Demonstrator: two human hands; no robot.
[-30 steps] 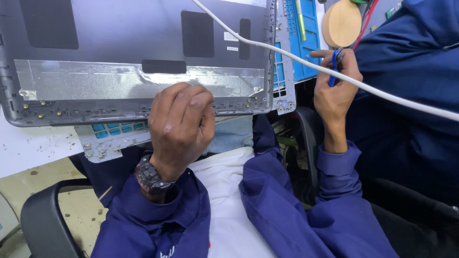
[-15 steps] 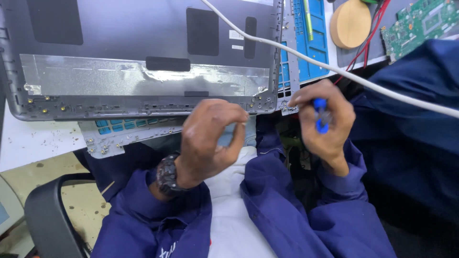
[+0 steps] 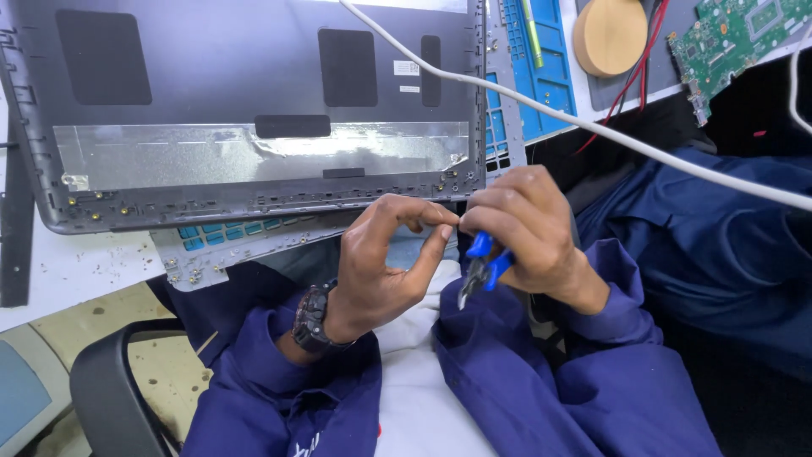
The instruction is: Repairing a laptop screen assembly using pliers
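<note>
Nearest me, both blue sleeves meet over my lap. My right hand (image 3: 524,228) is wrapped tight round a pair of blue-handled pliers (image 3: 482,267), metal tips pointing down and toward my body, handles buried in the palm. My left hand (image 3: 385,262), watch (image 3: 311,320) on its wrist, sits just beside it, thumb and forefinger curled into a pinch that meets the right fingertips. Whether anything small sits in that pinch I cannot tell; too tiny to make out.

Just beyond the knuckles lies the lower edge of a dark grey laptop lid (image 3: 245,76), inside face up, with a silver foil strip (image 3: 254,152) across it. Under that edge, left of my left hand, a keyboard frame (image 3: 228,241) pokes out.

Past the right hand a white cable (image 3: 609,140) runs slantwise. Farther off: blue mat (image 3: 550,76), round wooden disc (image 3: 611,35), green circuit board (image 3: 732,34).
</note>
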